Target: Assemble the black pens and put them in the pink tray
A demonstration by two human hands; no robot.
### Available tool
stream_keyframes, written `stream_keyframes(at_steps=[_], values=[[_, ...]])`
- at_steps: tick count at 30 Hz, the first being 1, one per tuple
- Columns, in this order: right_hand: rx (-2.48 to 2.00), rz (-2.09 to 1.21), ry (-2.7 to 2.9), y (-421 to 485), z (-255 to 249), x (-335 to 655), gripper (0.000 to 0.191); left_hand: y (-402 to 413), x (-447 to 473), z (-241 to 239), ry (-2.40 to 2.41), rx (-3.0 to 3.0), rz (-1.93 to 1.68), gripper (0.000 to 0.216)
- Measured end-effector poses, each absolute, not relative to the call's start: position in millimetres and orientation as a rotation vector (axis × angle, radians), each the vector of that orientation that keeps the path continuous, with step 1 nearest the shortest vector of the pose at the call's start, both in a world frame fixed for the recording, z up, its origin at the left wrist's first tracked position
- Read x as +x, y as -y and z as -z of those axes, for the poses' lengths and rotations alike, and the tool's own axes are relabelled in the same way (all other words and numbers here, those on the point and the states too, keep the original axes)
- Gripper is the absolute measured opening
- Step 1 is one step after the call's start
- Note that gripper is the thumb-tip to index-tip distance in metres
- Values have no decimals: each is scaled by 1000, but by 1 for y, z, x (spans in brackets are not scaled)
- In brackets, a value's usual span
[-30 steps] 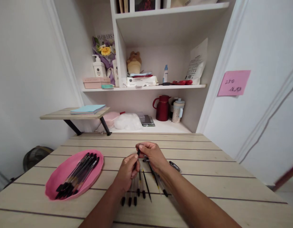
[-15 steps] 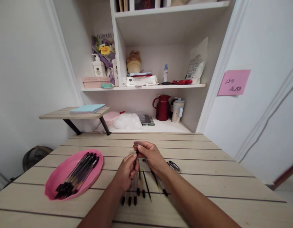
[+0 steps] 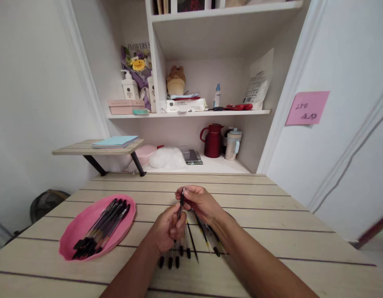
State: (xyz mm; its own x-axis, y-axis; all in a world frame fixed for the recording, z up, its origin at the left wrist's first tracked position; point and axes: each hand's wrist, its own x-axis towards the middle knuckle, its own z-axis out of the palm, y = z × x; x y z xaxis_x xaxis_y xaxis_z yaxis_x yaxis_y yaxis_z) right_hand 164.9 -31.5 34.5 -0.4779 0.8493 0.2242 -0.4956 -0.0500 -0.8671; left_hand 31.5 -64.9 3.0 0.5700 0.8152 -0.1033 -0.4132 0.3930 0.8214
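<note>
Both my hands meet over the middle of the wooden table (image 3: 272, 231). My left hand (image 3: 166, 229) grips the lower part of a black pen (image 3: 180, 203), and my right hand (image 3: 201, 203) pinches its upper end, so the pen stands nearly upright between them. Beneath my hands lie several loose pens and thin refills (image 3: 185, 250) in a row, tips toward me. To the left a pink oval tray (image 3: 75, 229) holds several black pens (image 3: 101, 229).
A small raised wooden shelf (image 3: 86, 150) with a blue notebook (image 3: 115, 142) stands at the table's back left. Behind is a white shelving unit with a red jug (image 3: 212, 140), a cup, bottles and a bouquet. A pink note (image 3: 307, 107) sticks on the right wall.
My hands have drawn slightly closer to me, and the pen between them has turned more upright, with more of its length showing above my left hand.
</note>
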Motion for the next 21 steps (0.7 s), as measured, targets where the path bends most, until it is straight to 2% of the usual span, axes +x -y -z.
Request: stream_keyframes(at_steps=[5,11,21], values=[[-411,-1691,1215,29,-33,165,23,65,33,-3,-527,884,-988,21],[-444,-1610,1229,29,-35,164,23,64,38,-3,-671,987,-1123,27],[-414,-1684,1164,31,-39,166,26,66,38,-5,-649,998,-1136,21]])
